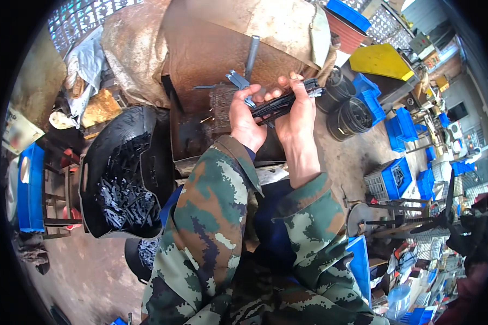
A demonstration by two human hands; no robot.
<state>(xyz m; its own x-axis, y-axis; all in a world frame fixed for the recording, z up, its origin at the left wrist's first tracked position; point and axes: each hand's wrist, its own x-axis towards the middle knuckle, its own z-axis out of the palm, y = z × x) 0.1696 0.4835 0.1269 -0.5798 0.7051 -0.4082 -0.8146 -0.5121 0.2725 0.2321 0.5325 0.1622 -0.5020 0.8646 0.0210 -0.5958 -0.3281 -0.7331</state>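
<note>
Between left fingers and right fingers | dark strip bundle | both grasping it

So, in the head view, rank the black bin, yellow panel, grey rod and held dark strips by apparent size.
Largest to smallest:
1. Black bin
2. Yellow panel

Held dark strips and grey rod: smaller, unranked; hands partly cover the strips.

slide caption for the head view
Dark strips between the left hand and right hand, with a black bin of pieces to the left.
</note>
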